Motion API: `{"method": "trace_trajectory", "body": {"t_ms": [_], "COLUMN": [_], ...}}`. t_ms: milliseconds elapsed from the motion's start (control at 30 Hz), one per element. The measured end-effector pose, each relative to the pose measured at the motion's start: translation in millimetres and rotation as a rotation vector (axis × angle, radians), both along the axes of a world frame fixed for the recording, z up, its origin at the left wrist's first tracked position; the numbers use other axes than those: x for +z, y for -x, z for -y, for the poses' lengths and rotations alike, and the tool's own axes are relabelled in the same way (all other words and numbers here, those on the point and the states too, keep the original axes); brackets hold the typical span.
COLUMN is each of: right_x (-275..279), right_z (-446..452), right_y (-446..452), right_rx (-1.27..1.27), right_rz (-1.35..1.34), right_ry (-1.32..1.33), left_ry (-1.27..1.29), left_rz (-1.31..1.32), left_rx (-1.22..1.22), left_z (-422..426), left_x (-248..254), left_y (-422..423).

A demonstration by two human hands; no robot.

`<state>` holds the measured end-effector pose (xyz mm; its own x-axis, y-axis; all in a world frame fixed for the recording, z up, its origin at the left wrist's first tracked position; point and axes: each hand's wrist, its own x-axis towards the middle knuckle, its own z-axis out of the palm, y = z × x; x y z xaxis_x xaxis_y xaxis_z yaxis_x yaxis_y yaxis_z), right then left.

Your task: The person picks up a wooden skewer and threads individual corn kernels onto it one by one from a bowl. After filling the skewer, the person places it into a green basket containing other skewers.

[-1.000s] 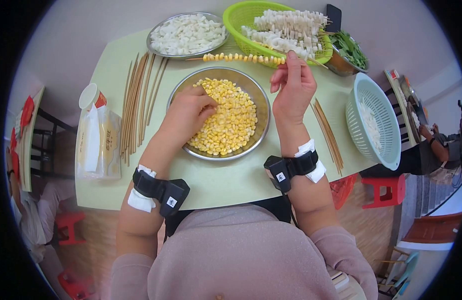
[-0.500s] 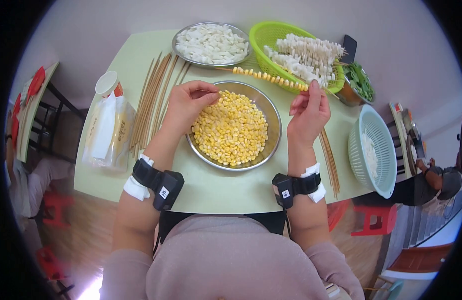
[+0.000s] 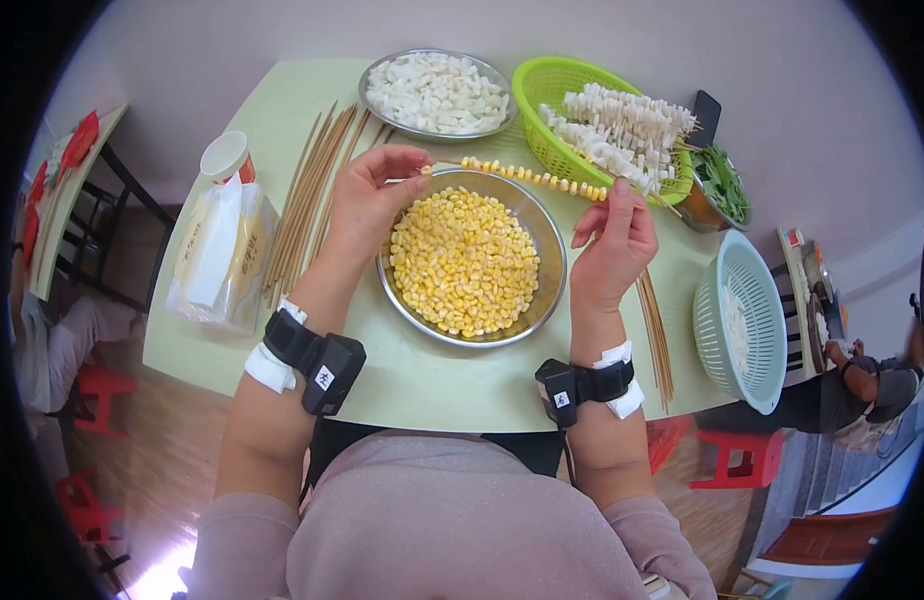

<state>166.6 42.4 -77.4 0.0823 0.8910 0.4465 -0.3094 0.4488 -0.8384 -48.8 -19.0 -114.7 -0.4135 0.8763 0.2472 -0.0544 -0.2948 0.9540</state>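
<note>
My right hand (image 3: 614,245) pinches a skewer threaded with yellow corn kernels (image 3: 534,177), held almost level above the bowl's far rim. At the skewer's bare left tip, my left hand (image 3: 375,195) pinches a single corn kernel (image 3: 426,171) between thumb and fingertips; whether the tip has pierced it is too small to tell. Below both hands sits a steel bowl (image 3: 559,268) filled with loose corn kernels (image 3: 466,262).
Bare skewers lie left (image 3: 317,200) and right (image 3: 657,345). Behind stand a plate of white pieces (image 3: 437,92) and a green basket (image 3: 534,90) with white skewers. A pale blue basket (image 3: 712,330), tissue pack (image 3: 222,260), paper cup (image 3: 225,157) and greens (image 3: 719,180) flank them.
My left hand has risen from over the corn in the bowl to the skewer's left tip, bringing a kernel. My right hand still holds the skewer, now slightly lower.
</note>
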Motion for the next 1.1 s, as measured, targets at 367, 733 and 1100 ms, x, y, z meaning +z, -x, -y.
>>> {"method": "trace_trajectory", "body": {"t_ms": [367,733,1100], "right_x": [-2,-1,0], "right_z": [5,11,11], "right_y": [2,2,2], "right_rx": [-0.006,0.001,0.006], "right_rz": [0.088,0.147,0.126], "right_ry": [-0.042,-0.119,-0.130], "left_ry": [-0.020,-0.018,-0.012], "left_rz": [-0.058,-0.240,-0.227], "left_rx": [0.044,0.166,0.153], "left_z": [0,0,0], "left_x": [1,0,1], "left_y": [0,-3,-3]}}
